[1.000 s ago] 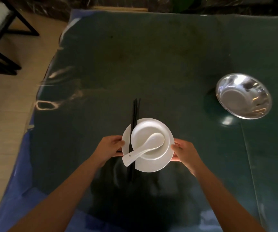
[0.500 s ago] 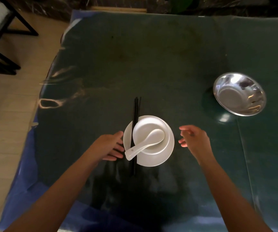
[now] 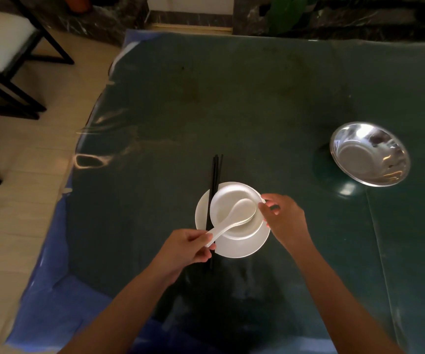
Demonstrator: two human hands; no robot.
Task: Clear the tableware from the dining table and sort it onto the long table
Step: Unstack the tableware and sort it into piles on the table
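A white plate (image 3: 242,246) lies on the dark green table (image 3: 231,111). A white bowl (image 3: 228,200) sits on it, with a white soup spoon (image 3: 242,209) resting in the bowl. Black chopsticks (image 3: 216,172) lie across the plate's left side, pointing away from me. My left hand (image 3: 185,249) pinches the end of the spoon's handle at the plate's near-left rim. My right hand (image 3: 285,219) grips the bowl's right rim with thumb and fingers.
A shiny steel bowl (image 3: 370,154) stands on the table at the right. A dark-framed chair with a white seat (image 3: 4,39) stands on the tiled floor at the far left. The table's left edge, draped in blue cloth (image 3: 50,290), runs close to my left arm.
Both hands let go of the plate's rim and drew apart. Now the left hand has closed on the spoon's handle and the right hand has come in onto the bowl's rim.
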